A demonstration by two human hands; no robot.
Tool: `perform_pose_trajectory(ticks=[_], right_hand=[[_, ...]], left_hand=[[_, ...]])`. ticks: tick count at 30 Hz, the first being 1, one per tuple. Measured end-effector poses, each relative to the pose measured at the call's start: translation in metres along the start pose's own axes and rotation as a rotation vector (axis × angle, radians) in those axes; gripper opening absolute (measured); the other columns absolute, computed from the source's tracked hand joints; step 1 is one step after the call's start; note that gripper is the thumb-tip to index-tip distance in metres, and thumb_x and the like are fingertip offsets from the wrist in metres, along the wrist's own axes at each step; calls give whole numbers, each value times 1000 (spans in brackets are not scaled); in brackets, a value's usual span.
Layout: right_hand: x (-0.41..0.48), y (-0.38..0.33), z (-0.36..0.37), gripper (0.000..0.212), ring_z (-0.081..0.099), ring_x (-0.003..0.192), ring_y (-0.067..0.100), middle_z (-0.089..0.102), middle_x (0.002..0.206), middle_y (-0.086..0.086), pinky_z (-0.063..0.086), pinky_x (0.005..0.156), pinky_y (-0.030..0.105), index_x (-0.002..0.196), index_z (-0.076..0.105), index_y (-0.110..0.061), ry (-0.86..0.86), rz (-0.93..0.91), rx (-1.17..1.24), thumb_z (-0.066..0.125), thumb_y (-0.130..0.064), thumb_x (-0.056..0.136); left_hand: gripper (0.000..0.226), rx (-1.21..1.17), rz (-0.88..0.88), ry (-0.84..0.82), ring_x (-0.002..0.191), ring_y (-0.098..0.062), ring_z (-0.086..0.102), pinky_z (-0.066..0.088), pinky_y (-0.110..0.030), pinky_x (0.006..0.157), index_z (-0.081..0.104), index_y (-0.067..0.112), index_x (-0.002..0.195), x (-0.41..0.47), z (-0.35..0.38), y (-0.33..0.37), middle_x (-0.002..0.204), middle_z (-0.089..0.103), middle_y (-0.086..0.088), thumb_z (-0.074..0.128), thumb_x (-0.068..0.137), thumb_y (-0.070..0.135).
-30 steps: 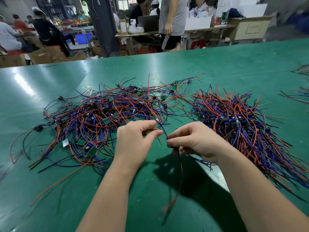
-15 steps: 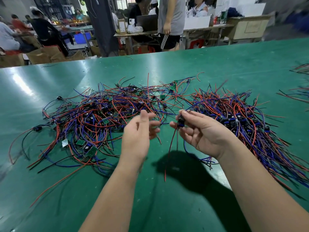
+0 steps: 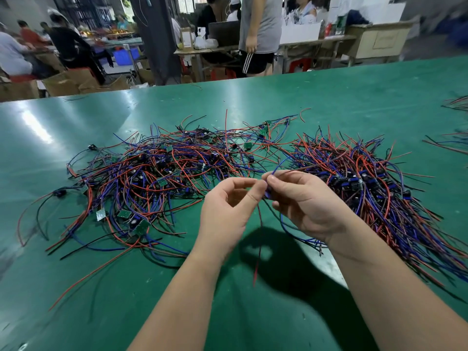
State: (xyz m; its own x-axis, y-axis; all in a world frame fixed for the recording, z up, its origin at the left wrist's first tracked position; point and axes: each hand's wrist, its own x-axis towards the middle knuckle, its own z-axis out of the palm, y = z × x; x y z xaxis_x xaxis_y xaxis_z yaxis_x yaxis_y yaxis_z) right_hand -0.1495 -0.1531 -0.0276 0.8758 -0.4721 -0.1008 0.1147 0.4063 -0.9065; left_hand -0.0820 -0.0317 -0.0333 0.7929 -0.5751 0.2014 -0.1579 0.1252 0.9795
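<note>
the wired piece [image 3: 266, 193] sits in the air between my two hands, above the desk [image 3: 329, 97] and just in front of the gap between the two wire heaps; the right hand [image 3: 307, 205] has its fingers [image 3: 283, 184] curled round it, clamped on; the left hand [image 3: 226, 211] meets it from the other side, thumb and forefinger pinched together on its upper end; most of the piece is buried behind those fingertips, so i only make out a dark bluish sliver and cannot tell its shape; a red lead [image 3: 258, 239] hangs down from it, its lower end blurred over the shadow of my hands; a blue lead [image 3: 281, 163] rises out of the pinch toward the heaps.

just beyond the left hand lies the tangled pile [image 3: 157, 178] of red, blue and black wires, with small green boards [image 3: 124, 214] mixed in; the right heap [image 3: 379, 188] lies beside and partly under my right wrist, which covers its near edge; stray wires [image 3: 453, 141] are cut off at the right border; past the desk's far edge a standing person [image 3: 258, 21] is cropped at the top.
</note>
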Motion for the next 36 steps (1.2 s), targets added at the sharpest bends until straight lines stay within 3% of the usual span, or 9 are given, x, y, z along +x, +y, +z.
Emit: perform_pose_trajectory(ticks=[2, 5, 7, 12, 16, 22, 25, 28, 36], right_hand=[[-1, 1, 0, 14, 58, 50, 6, 65, 61, -1, 40, 45, 13, 72, 65, -10, 21, -13, -67, 70, -17, 60], [-1, -1, -1, 4, 52, 48, 6, 63, 61, 2, 38, 45, 13, 59, 69, -12, 11, -9, -82, 72, -13, 62], [-1, -1, -2, 16, 51, 48, 6, 63, 61, 2, 39, 46, 12, 56, 70, -12, 11, -8, -117, 70, -5, 70], [-3, -5, -7, 7, 50, 53, 7, 62, 65, 5, 40, 50, 12, 67, 74, -9, -81, 17, -143, 71, -9, 61], [-7, -9, -11, 6, 54, 53, 5, 63, 60, 0, 42, 51, 12, 66, 75, -14, -169, 24, -187, 71, -15, 62], [0, -9, -13, 16, 54, 47, 5, 58, 52, -2, 43, 47, 13, 72, 66, -7, 63, -30, -158, 71, -18, 62], [3, -10, -16, 7, 55, 48, 5, 60, 51, -3, 42, 47, 13, 72, 66, -8, 206, -135, -162, 69, -9, 78], [5, -11, -20, 16, 57, 50, 5, 64, 53, -4, 45, 51, 14, 76, 68, -12, 342, -274, -130, 62, 0, 86], [0, -18, -19, 9, 66, 51, 12, 64, 55, -4, 44, 43, 16, 82, 67, -12, 472, -377, -39, 65, -5, 87]], left_hand=[[27, 31, 32, -20, 74, -13, 67, 54, -25, 73, 72, 19, 83, -1, 0, -2, 79, 75, -1, 73, 65, 38], [23, -48, -73, -62, 67, -7, 65, 52, -18, 64, 73, 11, 82, 0, -2, -4, 75, 75, -3, 78, 64, 25], [16, -101, -168, -118, 60, -5, 62, 50, -16, 59, 74, 8, 80, 0, -3, -3, 74, 74, -5, 78, 68, 18], [25, -166, -301, -246, 52, -6, 56, 53, -22, 65, 78, 17, 68, 0, -7, 0, 59, 67, 1, 77, 51, 35], [24, -204, -360, -306, 48, -9, 59, 52, -23, 57, 76, 15, 65, 1, -9, 2, 56, 63, -1, 78, 50, 33], [27, -168, -450, -388, 46, -8, 54, 53, -24, 55, 76, 11, 67, 2, -14, 0, 59, 64, -1, 81, 47, 29], [32, -102, -463, -492, 48, -5, 54, 56, -25, 60, 78, 10, 75, -2, -10, 1, 60, 64, 2, 79, 50, 29], [32, -31, -444, -616, 55, -4, 54, 57, -25, 66, 78, 14, 81, -6, -7, 2, 62, 65, 6, 77, 54, 32], [18, -5, -418, -696, 65, -3, 58, 54, -22, 65, 76, 10, 90, -8, -11, 0, 74, 69, 7, 72, 74, 17]])
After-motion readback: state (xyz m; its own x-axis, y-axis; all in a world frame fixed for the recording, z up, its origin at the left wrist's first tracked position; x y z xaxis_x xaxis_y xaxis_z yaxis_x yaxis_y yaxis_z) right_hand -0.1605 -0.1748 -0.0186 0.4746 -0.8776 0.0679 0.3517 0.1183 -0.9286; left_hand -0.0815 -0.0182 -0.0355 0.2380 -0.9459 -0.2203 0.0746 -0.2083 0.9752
